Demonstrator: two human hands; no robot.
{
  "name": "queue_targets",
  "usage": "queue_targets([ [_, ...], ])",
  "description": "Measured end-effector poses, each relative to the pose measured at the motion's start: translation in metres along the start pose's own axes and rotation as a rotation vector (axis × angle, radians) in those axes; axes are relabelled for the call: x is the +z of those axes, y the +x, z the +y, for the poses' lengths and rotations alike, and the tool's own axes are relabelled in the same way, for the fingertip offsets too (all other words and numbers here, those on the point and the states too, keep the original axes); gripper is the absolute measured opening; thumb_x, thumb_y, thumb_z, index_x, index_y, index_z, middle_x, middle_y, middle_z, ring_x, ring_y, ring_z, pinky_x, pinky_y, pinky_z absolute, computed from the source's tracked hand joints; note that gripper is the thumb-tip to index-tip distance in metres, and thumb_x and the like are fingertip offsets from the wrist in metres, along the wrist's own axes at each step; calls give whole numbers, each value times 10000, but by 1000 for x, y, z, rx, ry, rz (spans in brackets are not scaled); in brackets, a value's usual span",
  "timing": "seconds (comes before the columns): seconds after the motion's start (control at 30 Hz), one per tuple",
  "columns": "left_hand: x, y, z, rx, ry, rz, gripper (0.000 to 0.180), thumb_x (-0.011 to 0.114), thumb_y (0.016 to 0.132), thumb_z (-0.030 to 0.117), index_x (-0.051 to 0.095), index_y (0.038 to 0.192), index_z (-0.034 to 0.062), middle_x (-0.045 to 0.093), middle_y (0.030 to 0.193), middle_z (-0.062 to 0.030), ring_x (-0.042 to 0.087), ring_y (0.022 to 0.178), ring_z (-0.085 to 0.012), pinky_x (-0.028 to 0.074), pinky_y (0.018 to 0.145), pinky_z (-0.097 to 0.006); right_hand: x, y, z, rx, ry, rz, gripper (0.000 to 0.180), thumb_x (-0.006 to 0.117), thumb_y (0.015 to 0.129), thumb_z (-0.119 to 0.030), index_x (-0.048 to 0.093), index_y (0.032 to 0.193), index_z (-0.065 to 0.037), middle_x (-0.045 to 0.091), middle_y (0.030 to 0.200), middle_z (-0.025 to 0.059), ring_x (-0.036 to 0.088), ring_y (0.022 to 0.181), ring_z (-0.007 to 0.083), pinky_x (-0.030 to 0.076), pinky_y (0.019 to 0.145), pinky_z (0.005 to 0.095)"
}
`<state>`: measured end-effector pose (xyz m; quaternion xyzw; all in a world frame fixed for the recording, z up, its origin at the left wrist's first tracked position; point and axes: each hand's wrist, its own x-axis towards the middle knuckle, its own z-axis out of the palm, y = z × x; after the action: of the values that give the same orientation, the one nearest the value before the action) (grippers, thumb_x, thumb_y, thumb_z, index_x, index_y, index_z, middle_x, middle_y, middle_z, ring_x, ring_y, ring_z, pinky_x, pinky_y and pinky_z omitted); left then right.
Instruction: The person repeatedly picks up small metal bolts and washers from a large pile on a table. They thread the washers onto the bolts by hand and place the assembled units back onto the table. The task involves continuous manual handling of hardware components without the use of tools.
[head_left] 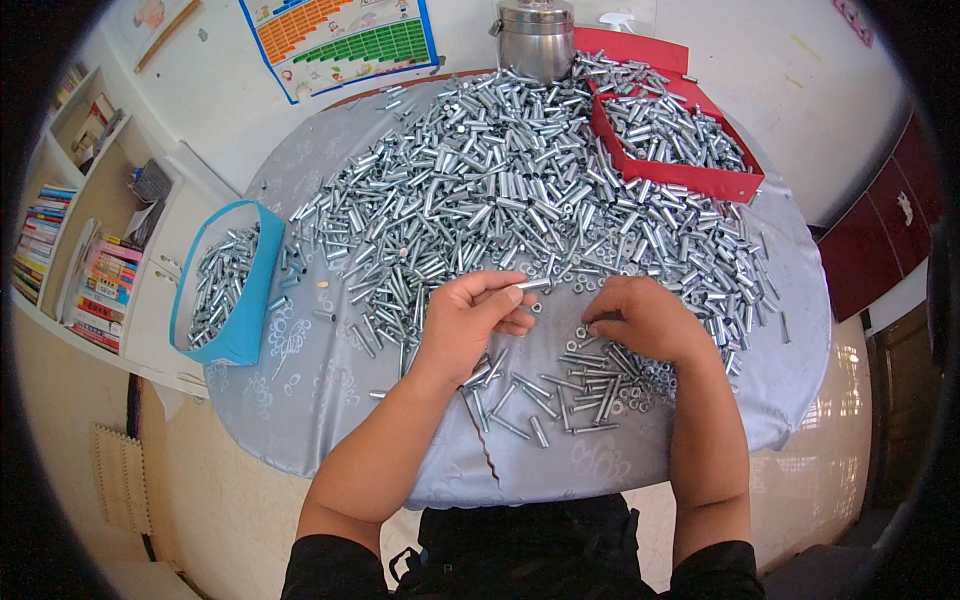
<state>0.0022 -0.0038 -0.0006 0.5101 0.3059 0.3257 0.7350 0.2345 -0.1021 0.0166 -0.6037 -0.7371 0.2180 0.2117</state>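
Observation:
My left hand [477, 308] is closed in a pinch on a shiny metal sleeve [534, 284], which points to the right between thumb and forefinger. Just below it lies a loose nut [537, 308]. To the right, my right hand [645, 318] curls palm down, its fingertips pinched at a small nut [582, 331]; the palm hides part of the grip. Under that hand and wrist spreads a small heap of bolts [600, 390], with more nuts [658, 378] beside the forearm. Several loose bolts [510, 425] lie between my forearms.
A large mound of metal sleeves and bolts [480, 170] covers the far half of the cloth-covered round table [330, 420]. A blue box [245, 345] of metal parts stands left, an open red box [680, 178] far right. Behind the mound is a steel pot [535, 45].

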Motion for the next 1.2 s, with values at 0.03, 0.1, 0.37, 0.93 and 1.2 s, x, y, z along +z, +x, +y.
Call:
queue_targets([
  [0.03,0,0,0,5,-1,-5,243,599,907,65,626,1131,-27,702,970,-152,692,747,-184,579,657,-297,-1,0,-1,7,-8,-15,130,674,756,-136,683,856,-54,650,848,127,624,836,313,489,755,398],
  [0.1,-1,0,-1,16,-4,-15,242,598,907,63,627,1130,-27,702,969,-151,691,746,-183,578,657,-296,-1,-1,-2,24,-3,-28,140,673,756,-136,679,868,-53,649,847,126,624,839,315,488,756,400],
  [0.37,-1,1,-2,3,-10,-11,235,597,907,56,630,1124,-28,702,970,-149,689,740,-180,576,659,-294,8,8,-8,146,243,306,160,667,823,-109,629,952,-23,660,833,119,656,785,249,497,696,336],
  [0.93,1,0,-1,2,28,-26,244,604,906,57,628,1131,-33,701,971,-143,689,754,-181,578,661,-285,23,19,-25,147,693,371,203,690,823,-11,684,1024,20,692,954,88,653,845,136,518,769,263],
  [1.2,1,-1,0,19,50,-43,244,600,907,53,629,1130,-42,700,962,-146,690,757,-185,582,667,-295,23,20,-23,150,650,341,160,667,878,-117,689,951,24,673,811,81,618,727,118,500,676,272],
])
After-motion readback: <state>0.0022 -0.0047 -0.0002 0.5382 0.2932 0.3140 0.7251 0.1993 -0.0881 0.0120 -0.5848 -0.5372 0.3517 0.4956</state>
